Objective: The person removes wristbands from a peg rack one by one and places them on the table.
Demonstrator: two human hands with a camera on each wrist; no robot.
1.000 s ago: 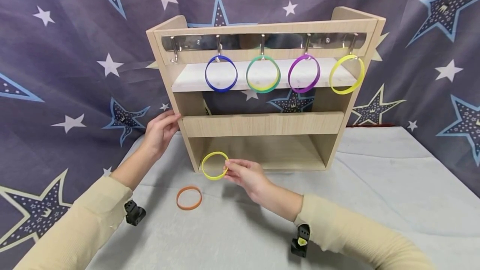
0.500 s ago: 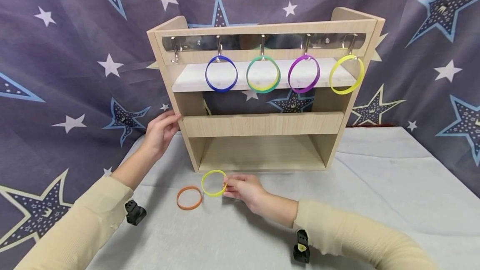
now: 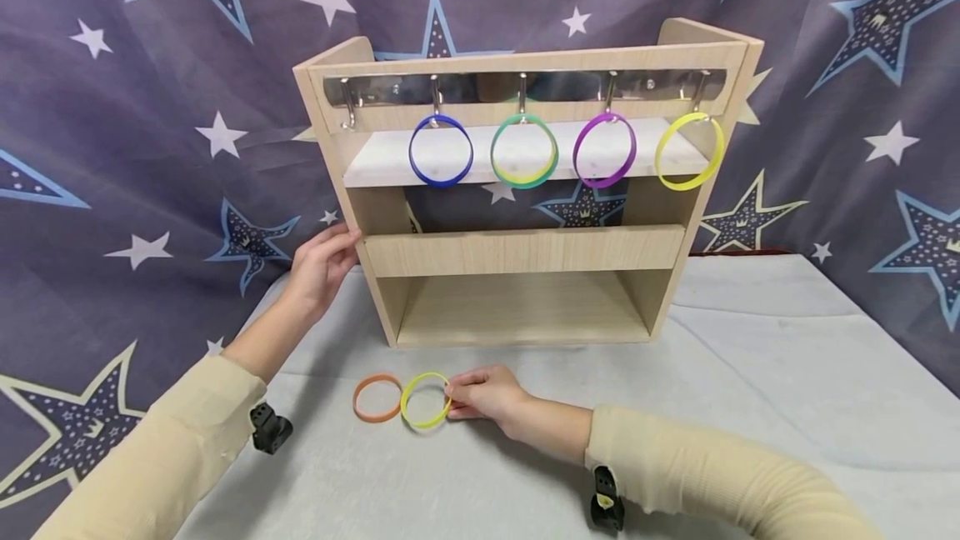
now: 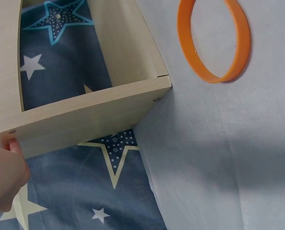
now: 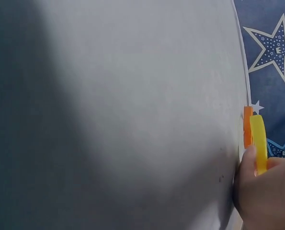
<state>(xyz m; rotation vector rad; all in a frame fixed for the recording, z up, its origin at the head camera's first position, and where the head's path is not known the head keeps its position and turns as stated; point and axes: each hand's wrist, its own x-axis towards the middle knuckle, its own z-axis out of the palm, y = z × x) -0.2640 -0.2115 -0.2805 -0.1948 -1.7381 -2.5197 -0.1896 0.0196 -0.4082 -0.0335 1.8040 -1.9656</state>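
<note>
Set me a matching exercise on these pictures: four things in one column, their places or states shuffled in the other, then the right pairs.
Column one
1. Blue ring
2. Left hand
3. Orange ring
4. Right hand

Column two
A. Lying on the cloth, in no hand
B. Pinching a yellow ring
C. Hanging from a hook
D. Touching the side of the shelf

Right pairs: 1-C, 2-D, 3-A, 4-B
</note>
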